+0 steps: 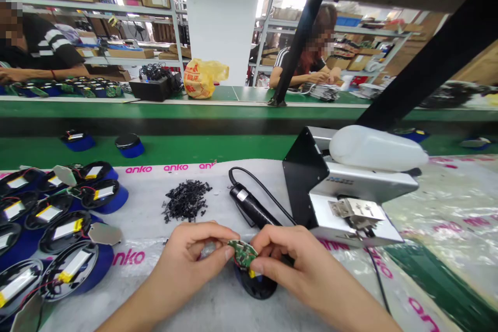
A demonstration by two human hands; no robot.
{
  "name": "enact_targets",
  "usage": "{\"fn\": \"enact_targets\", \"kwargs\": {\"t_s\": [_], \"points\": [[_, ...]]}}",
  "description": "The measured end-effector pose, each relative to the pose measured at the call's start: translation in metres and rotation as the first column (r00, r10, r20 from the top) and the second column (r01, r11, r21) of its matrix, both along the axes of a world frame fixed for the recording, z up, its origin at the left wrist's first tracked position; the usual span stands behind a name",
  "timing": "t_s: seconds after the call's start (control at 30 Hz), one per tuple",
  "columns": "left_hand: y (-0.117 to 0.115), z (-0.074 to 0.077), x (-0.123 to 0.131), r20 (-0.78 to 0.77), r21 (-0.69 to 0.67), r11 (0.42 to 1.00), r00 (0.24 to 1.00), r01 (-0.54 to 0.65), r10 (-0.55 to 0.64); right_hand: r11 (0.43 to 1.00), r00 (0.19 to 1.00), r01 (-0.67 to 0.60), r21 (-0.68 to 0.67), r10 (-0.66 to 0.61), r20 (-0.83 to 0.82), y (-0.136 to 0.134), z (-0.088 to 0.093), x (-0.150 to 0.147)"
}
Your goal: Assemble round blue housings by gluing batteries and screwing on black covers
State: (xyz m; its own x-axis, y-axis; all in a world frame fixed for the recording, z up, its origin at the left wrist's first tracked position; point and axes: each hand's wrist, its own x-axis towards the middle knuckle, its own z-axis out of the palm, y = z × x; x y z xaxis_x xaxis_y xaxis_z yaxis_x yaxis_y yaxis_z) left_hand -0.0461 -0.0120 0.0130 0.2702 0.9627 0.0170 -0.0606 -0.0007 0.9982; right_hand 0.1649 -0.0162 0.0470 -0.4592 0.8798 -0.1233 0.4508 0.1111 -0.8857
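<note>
Both hands pinch small green circuit board (pixel 241 252) near the tabletop's near edge: left hand (pixel 194 251) fingers clamped on its left end, right hand (pixel 290 257) on right; long axis left-right, black round housing (pixel 257 284) just below.

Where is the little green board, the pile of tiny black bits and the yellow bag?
green board (pixel 241 252): head view, middle of its green face.
pile of black bits (pixel 187 200): head view, centre of the heap.
yellow bag (pixel 202 79): head view, its bulging front.
</note>
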Motion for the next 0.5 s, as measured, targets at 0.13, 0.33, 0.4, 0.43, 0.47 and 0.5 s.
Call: {"fn": "enact_targets", "kwargs": {"t_s": [0.13, 0.33, 0.4, 0.43, 0.47, 0.5], "points": [[0.000, 0.002, 0.004, -0.060, -0.058, 0.989, 0.990, -0.133, 0.130, 0.991, 0.997, 0.079, 0.112, -0.081, 0.017, -0.002, -0.006, -0.007], [-0.008, 0.005, 0.011, -0.171, 0.104, 0.938, 0.923, -0.330, 0.344, 0.951, 0.994, 0.096, 0.294, -0.105, 0.012, -0.010, -0.011, -0.017], [-0.014, 0.004, 0.010, -0.239, 0.371, 0.878, 0.882, -0.304, 0.407, 0.938, 0.996, 0.090, 0.335, -0.095, -0.003, -0.012, -0.010, -0.016], [-0.017, 0.003, 0.008, -0.257, 0.512, 0.821, 0.867, -0.252, 0.426, 0.927, 0.993, 0.115, 0.357, -0.116, -0.019, -0.012, -0.009, -0.016], [-0.019, 0.002, 0.007, -0.270, 0.635, 0.752, 0.862, -0.176, 0.429, 0.914, 0.988, 0.152, 0.376, -0.147, -0.041, -0.012, -0.009, -0.014], [-0.022, 0.000, 0.005, -0.279, 0.726, 0.681, 0.863, -0.097, 0.420, 0.901, 0.982, 0.189, 0.392, -0.178, -0.065, -0.011, -0.010, -0.012]]}}
